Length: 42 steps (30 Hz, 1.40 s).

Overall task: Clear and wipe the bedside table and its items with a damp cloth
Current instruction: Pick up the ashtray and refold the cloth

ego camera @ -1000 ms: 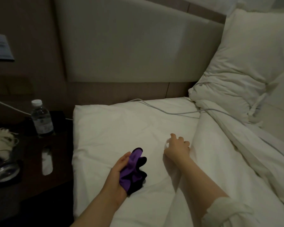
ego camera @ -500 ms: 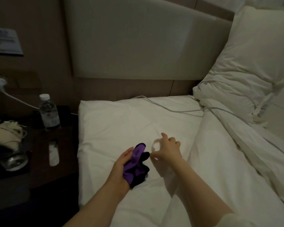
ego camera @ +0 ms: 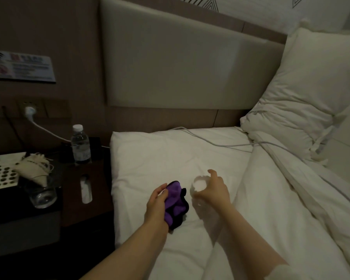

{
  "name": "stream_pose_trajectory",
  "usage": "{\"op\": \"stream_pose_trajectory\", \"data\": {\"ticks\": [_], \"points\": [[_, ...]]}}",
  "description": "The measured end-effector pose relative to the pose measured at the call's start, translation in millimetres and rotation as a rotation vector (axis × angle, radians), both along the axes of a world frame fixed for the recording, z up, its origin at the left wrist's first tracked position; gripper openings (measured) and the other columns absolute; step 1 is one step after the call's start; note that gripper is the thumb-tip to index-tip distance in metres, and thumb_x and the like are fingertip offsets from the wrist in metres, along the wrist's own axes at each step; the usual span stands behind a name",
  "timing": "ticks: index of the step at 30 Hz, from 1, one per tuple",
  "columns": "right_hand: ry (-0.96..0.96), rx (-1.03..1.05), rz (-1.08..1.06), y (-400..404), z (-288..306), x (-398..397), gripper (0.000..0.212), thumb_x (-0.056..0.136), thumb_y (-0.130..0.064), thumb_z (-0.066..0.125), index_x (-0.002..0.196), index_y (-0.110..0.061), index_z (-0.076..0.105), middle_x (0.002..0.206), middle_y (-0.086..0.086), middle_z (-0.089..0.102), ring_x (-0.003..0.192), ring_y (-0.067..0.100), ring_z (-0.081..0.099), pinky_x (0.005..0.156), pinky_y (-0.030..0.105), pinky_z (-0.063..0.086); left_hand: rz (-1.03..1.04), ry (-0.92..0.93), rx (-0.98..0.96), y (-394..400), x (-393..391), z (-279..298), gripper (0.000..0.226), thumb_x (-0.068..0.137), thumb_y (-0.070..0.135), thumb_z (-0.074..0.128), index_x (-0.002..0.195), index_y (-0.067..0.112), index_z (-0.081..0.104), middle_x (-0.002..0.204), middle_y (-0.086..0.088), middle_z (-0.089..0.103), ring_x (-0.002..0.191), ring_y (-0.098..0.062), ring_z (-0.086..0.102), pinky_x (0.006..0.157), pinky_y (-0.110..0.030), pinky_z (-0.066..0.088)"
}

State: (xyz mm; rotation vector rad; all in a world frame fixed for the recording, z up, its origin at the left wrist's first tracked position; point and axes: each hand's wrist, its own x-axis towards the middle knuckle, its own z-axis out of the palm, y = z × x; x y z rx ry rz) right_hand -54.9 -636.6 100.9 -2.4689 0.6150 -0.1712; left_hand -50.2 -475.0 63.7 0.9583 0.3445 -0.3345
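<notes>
My left hand (ego camera: pixel 157 205) grips a bunched purple and black cloth (ego camera: pixel 176 204) over the white bed sheet. Just to its right, my right hand (ego camera: pixel 213 189) holds a clear drinking glass (ego camera: pixel 199 185) with its rim turned towards me, a little above the sheet. The dark bedside table (ego camera: pixel 97 178) stands at the left. On it are a water bottle (ego camera: pixel 80 145), a second glass (ego camera: pixel 42 196) with a cream drawstring pouch (ego camera: pixel 33 168) resting in it, and a dotted white card (ego camera: pixel 2 174).
A slot with white tissue (ego camera: pixel 86 187) is set in the table top. A white plug (ego camera: pixel 30 110) sits in the wall socket and its cable (ego camera: pixel 210 141) runs across the bed. A pillow (ego camera: pixel 303 93) leans at the right beside the padded headboard (ego camera: pixel 180 63).
My right hand has lifted the glass off the sheet and brought it left, close to the cloth in my left hand. The view has tilted up and left.
</notes>
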Motion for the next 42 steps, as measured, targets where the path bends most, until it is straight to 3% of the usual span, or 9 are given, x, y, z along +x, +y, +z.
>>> {"op": "stream_pose_trajectory", "data": {"ticks": [4, 12, 19, 23, 27, 30, 32, 39, 42], "points": [[-0.016, -0.016, 0.019, 10.8, 7.0, -1.8, 0.101, 0.066, -0.031, 0.082, 0.148, -0.022, 0.025, 0.137, 0.010, 0.045, 0.120, 0.033, 0.050, 0.094, 0.038, 0.047, 0.056, 0.007, -0.024, 11.9, -4.3, 1.4, 0.012, 0.091, 0.016, 0.063, 0.100, 0.021, 0.068, 0.092, -0.009, 0.074, 0.083, -0.028, 0.070, 0.064, -0.031, 0.055], [-0.054, -0.047, 0.112, 47.6, 28.8, -6.0, 0.104, 0.062, -0.033, 0.087, 0.147, -0.024, 0.026, 0.136, 0.009, 0.047, 0.117, 0.031, 0.053, 0.096, 0.042, 0.049, 0.140, -0.005, -0.098, 47.9, -6.1, 31.6, 0.012, 0.096, 0.010, 0.054, 0.100, 0.016, 0.064, 0.103, -0.012, 0.067, 0.085, -0.027, 0.065, 0.066, -0.032, 0.053], [-0.144, -0.073, 0.335, 125.3, 50.7, -13.3, 0.109, 0.055, -0.038, 0.089, 0.145, -0.027, 0.029, 0.134, 0.005, 0.049, 0.114, 0.026, 0.054, 0.091, 0.035, 0.049, 0.213, -0.026, -0.177, 133.3, -15.3, 52.2, 0.029, 0.096, 0.009, 0.051, 0.125, 0.007, 0.057, 0.116, -0.018, 0.063, 0.093, -0.032, 0.061, 0.079, -0.037, 0.049], [-0.201, -0.125, 0.497, 184.2, 55.7, -23.5, 0.109, 0.056, -0.046, 0.085, 0.146, -0.030, 0.027, 0.137, 0.001, 0.048, 0.119, 0.021, 0.051, 0.092, 0.030, 0.046, 0.243, -0.002, -0.287, 188.7, -28.9, 57.7, 0.028, 0.097, 0.012, 0.051, 0.124, 0.011, 0.058, 0.116, -0.015, 0.065, 0.097, -0.031, 0.063, 0.089, -0.044, 0.049], [-0.209, -0.143, 0.661, 240.3, 58.4, -34.6, 0.107, 0.060, -0.048, 0.084, 0.147, -0.031, 0.025, 0.140, -0.003, 0.044, 0.122, 0.018, 0.047, 0.095, 0.028, 0.045, 0.301, -0.022, -0.377, 229.3, -51.0, 67.5, 0.031, 0.094, 0.008, 0.052, 0.124, 0.009, 0.058, 0.120, -0.016, 0.064, 0.102, -0.031, 0.062, 0.077, -0.041, 0.049], [-0.228, -0.148, 0.740, 274.1, 60.5, -41.8, 0.105, 0.061, -0.047, 0.082, 0.147, -0.032, 0.024, 0.140, -0.005, 0.043, 0.123, 0.017, 0.046, 0.093, 0.024, 0.043, 0.340, -0.065, -0.412, 257.5, -68.6, 72.8, 0.022, 0.094, 0.009, 0.049, 0.110, 0.006, 0.064, 0.115, -0.015, 0.065, 0.095, -0.027, 0.062, 0.077, -0.038, 0.048], [-0.243, -0.142, 0.780, 293.8, 63.4, -46.7, 0.106, 0.061, -0.048, 0.082, 0.148, -0.033, 0.023, 0.143, -0.008, 0.041, 0.125, 0.015, 0.045, 0.096, 0.025, 0.043, 0.364, -0.077, -0.430, 277.5, -78.3, 74.7, 0.025, 0.095, 0.011, 0.049, 0.115, 0.006, 0.063, 0.110, -0.014, 0.067, 0.094, -0.027, 0.062, 0.078, -0.038, 0.047], [-0.323, -0.057, 0.878, 352.2, 75.7, -68.3, 0.102, 0.062, -0.051, 0.080, 0.147, -0.034, 0.026, 0.140, -0.009, 0.044, 0.125, 0.014, 0.045, 0.100, 0.029, 0.044, 0.393, -0.140, -0.451, 342.4, -100.9, 73.2, 0.039, 0.090, 0.023, 0.053, 0.127, 0.015, 0.061, 0.130, -0.015, 0.060, 0.123, -0.033, 0.053, 0.111, -0.047, 0.035], [-0.353, -0.037, 0.895, 370.3, 78.6, -73.9, 0.101, 0.063, -0.049, 0.081, 0.147, -0.033, 0.027, 0.137, -0.008, 0.045, 0.124, 0.013, 0.045, 0.099, 0.029, 0.045, 0.404, -0.155, -0.471, 361.0, -105.7, 77.6, 0.044, 0.082, 0.027, 0.059, 0.126, 0.017, 0.063, 0.126, -0.014, 0.063, 0.120, -0.033, 0.056, 0.102, -0.049, 0.042]]}}
